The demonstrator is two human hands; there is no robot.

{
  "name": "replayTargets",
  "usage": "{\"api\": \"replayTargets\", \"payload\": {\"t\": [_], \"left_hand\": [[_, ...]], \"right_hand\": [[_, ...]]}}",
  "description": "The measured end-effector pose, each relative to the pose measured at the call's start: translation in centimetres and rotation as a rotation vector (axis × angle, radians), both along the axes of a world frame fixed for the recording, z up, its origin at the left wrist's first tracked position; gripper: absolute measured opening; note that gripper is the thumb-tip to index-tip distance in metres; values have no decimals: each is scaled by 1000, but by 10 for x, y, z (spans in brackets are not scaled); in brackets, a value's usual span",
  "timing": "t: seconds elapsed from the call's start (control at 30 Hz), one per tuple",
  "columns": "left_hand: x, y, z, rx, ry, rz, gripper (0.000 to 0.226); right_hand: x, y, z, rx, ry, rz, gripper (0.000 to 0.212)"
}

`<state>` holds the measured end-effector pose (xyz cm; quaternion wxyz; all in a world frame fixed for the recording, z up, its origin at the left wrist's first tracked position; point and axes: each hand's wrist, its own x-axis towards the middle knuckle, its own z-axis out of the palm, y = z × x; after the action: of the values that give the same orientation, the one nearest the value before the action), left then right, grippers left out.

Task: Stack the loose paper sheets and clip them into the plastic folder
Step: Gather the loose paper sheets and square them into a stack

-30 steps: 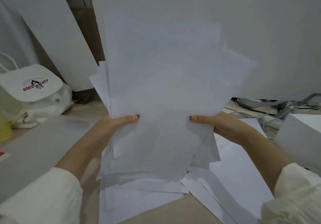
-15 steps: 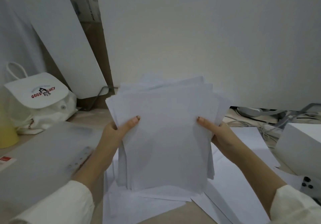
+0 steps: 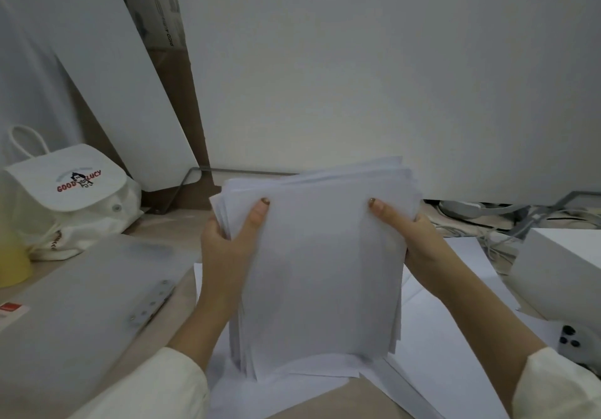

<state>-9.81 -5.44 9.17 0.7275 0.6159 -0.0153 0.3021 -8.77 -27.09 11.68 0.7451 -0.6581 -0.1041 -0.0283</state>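
Observation:
A thick stack of white paper sheets stands nearly upright on its bottom edge, resting on more loose sheets spread over the table. My left hand grips the stack's left edge, thumb on the front. My right hand grips the right edge the same way. The translucent grey plastic folder lies flat to the left, its metal clip strip along the near right side. The sheets' top edges are slightly fanned.
A white drawstring bag printed with red letters sits at the back left beside a yellow object. White boards lean on the wall. A white box, cables and a phone crowd the right side.
The stack has dropped from raised in front of the camera down onto the table. Its scattered sheets have drawn together into a squarer pile. Both hands have slid up toward the top corners.

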Motion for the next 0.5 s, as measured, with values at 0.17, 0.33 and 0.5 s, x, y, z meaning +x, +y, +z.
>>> {"api": "replayTargets", "payload": {"t": [0.17, 0.33, 0.5], "left_hand": [[2, -11, 28, 13, -32, -5, 20], [10, -7, 30, 58, -38, 58, 26], [15, 4, 35, 120, -73, 127, 25]], "right_hand": [[-6, 14, 25, -17, -19, -203, 45], [-2, 20, 31, 25, 5, -317, 68], [6, 16, 30, 18, -2, -373, 16]]}}
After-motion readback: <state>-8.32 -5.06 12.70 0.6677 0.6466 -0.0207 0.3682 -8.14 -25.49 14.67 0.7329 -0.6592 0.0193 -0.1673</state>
